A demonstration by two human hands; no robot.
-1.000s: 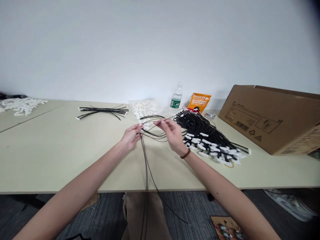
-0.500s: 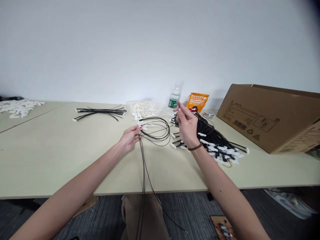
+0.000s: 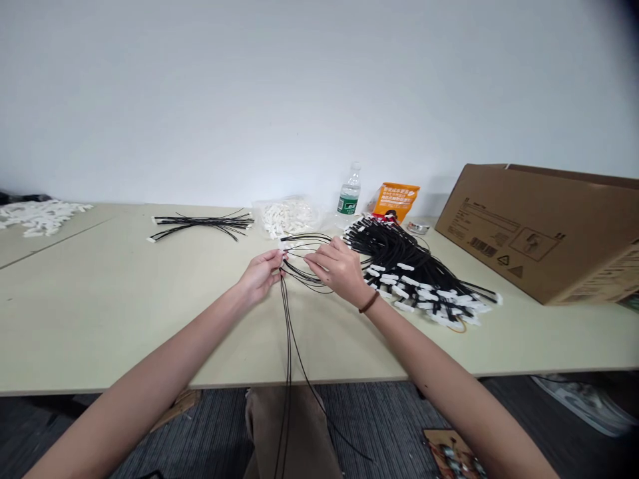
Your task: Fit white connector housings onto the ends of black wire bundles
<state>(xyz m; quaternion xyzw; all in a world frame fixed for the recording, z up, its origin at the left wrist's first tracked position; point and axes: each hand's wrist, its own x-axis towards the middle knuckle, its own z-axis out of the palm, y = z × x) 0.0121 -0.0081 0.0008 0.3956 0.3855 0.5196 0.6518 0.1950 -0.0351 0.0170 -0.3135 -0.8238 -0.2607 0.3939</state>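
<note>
Between the fingertips of my left hand (image 3: 263, 271) is a white connector (image 3: 283, 249) with thin black wires (image 3: 304, 276) running from it. Some of those wires loop off to the right, and a few loose ends (image 3: 288, 326) hang down past the table's front edge. My right hand (image 3: 338, 266) is in front of the loop with thumb and fingers pinched together beside the wires. It seems to grip one wire of the loop, though the fingertips partly hide it. The hands are a short way apart above the table.
A heap of black wire harnesses with white connectors (image 3: 409, 259) lies right of my hands. A bag of white connectors (image 3: 289, 216), a bottle (image 3: 348, 193), an orange packet (image 3: 396, 201) and a cardboard box (image 3: 529, 233) stand behind. Left lie a wire bundle (image 3: 204, 225) and white parts (image 3: 42, 216).
My right hand has come down and left, from above the harness heap to the wire loop near my left hand. My left hand still holds the connector.
</note>
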